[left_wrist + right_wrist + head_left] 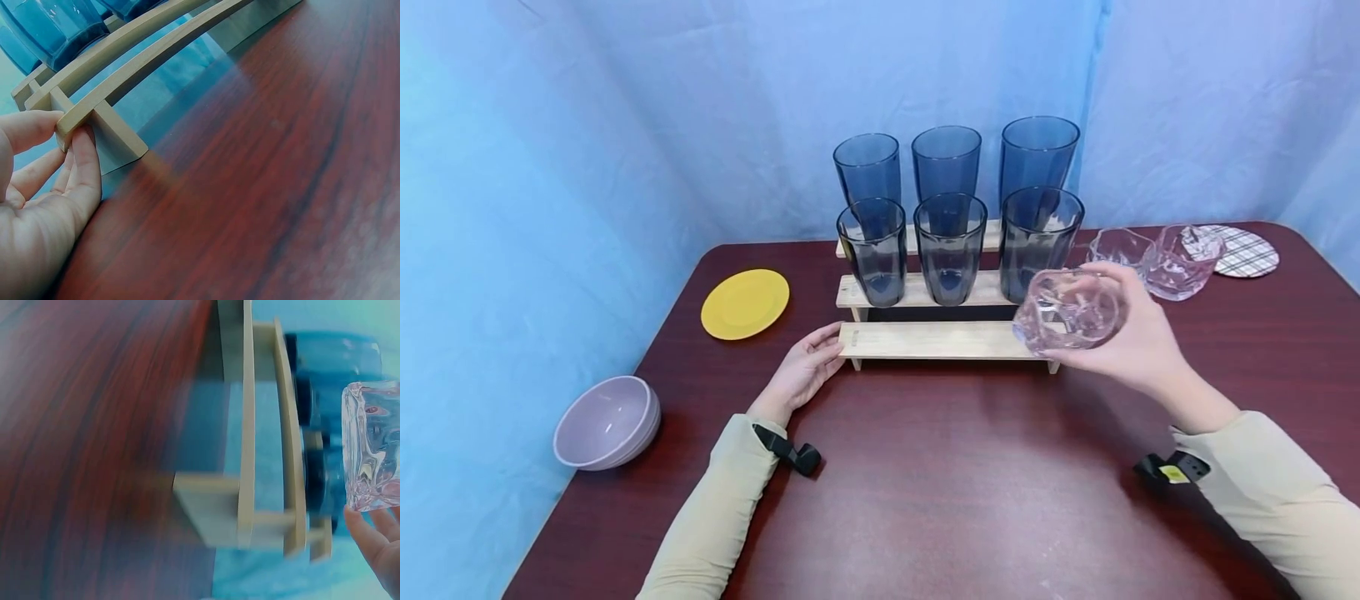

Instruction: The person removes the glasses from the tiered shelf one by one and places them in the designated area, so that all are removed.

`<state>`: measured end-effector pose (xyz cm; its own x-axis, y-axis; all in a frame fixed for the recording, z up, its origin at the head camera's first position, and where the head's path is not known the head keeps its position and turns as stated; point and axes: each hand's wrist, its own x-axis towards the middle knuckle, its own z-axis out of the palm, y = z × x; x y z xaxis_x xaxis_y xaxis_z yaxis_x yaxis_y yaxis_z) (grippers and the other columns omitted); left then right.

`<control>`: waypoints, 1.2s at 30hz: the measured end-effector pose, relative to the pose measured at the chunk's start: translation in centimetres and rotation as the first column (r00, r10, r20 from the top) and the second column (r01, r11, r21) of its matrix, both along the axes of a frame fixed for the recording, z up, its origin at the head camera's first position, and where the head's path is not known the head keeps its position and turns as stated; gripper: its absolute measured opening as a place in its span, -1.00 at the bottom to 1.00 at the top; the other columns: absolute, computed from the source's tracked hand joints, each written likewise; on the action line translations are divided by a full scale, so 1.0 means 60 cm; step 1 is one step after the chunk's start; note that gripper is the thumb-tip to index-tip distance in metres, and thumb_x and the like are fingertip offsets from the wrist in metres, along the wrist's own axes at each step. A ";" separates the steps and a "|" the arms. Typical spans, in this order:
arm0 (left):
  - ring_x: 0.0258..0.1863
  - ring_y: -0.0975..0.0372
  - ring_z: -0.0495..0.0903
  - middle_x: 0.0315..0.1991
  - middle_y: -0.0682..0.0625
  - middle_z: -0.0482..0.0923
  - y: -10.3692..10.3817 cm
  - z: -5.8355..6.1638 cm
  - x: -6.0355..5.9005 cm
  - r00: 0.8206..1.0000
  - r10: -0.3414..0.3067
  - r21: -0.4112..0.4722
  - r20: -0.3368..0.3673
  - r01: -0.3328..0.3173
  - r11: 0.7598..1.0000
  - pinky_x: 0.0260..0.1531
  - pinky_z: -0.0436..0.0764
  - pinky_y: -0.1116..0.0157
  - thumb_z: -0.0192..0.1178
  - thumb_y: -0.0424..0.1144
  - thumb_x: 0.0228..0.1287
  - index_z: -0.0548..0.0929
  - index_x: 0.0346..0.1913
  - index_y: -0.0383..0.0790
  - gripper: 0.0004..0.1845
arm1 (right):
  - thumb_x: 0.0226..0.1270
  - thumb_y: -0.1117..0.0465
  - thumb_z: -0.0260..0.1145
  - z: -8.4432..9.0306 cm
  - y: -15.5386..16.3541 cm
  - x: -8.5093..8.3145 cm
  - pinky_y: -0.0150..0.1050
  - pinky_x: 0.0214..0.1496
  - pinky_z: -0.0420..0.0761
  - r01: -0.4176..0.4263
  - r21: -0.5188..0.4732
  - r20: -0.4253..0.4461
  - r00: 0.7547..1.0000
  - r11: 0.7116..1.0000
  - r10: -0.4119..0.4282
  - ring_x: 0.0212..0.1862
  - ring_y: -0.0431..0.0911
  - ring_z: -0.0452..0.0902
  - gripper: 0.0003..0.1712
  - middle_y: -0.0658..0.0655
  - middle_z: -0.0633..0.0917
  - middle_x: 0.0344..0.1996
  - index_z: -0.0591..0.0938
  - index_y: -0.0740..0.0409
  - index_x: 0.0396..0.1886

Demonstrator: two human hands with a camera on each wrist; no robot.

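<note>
My left hand (806,372) pinches the left end of the lowest step of a wooden three-step rack (936,340); in the left wrist view the thumb (39,128) lies on top of the board and fingers are beneath. My right hand (1138,337) grips a clear pinkish glass (1067,310) with a wavy surface, in the air over the right end of that bottom step. The right wrist view shows this glass (375,447) apart from the boards. Blue-grey tumblers (950,250) stand upright on the middle step, and taller blue tumblers (946,154) behind them on the top step.
Two more clear wavy glasses (1183,262) stand right of the rack, beside a plaid round mat (1247,252). At the left are a yellow plate (745,304) and a lilac bowl (607,422) near the edge of the dark red table (925,492). Blue cloth hangs behind.
</note>
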<state>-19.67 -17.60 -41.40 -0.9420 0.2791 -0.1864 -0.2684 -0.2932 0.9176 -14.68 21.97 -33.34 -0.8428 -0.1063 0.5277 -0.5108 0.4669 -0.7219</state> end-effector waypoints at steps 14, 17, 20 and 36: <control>-0.24 0.39 0.58 -0.17 0.06 0.48 -0.001 0.004 -0.003 1.000 0.009 -0.001 0.010 -0.009 1.000 -0.19 0.54 0.50 -0.15 -0.52 0.41 0.04 0.45 -0.37 -0.42 | -0.32 0.59 0.53 -0.007 0.113 -0.004 -0.65 -0.48 0.44 0.211 -0.089 0.133 0.971 0.973 -0.198 -0.25 -0.45 0.47 0.09 -0.36 0.62 -0.28 0.29 -0.08 0.27; -0.24 0.39 0.58 -0.16 0.05 0.46 -0.001 0.005 -0.003 1.000 0.009 0.004 0.014 -0.009 1.000 -0.19 0.55 0.50 -0.14 -0.52 0.41 0.04 0.45 -0.37 -0.42 | -0.26 0.52 0.54 -0.012 0.130 -0.009 -0.69 -0.43 0.41 0.280 -0.070 0.168 0.949 0.957 -0.266 -0.26 -0.49 0.45 0.06 -0.42 0.59 -0.32 0.28 -0.13 0.26; -0.23 0.38 0.57 -0.15 0.05 0.45 0.000 0.004 -0.003 1.000 0.009 0.001 0.016 -0.009 1.000 -0.19 0.54 0.50 -0.14 -0.51 0.41 0.04 0.45 -0.36 -0.42 | -0.21 0.42 0.57 -0.018 0.146 -0.010 -0.73 -0.34 0.37 0.349 -0.050 0.220 0.918 0.936 -0.330 -0.20 -0.53 0.41 0.03 -0.44 0.56 -0.35 0.26 -0.19 0.25; -0.25 0.40 0.58 -0.19 0.07 0.48 0.001 -0.001 -0.002 1.000 0.008 -0.006 0.002 -0.008 1.000 -0.20 0.54 0.51 -0.17 -0.54 0.41 0.03 0.45 -0.40 -0.43 | 0.02 -0.09 0.47 -0.042 0.234 -0.036 -0.49 0.09 0.36 0.616 0.137 0.459 0.655 0.776 -0.600 -0.08 -0.50 0.14 0.09 -0.35 0.18 0.10 0.01 -0.21 0.45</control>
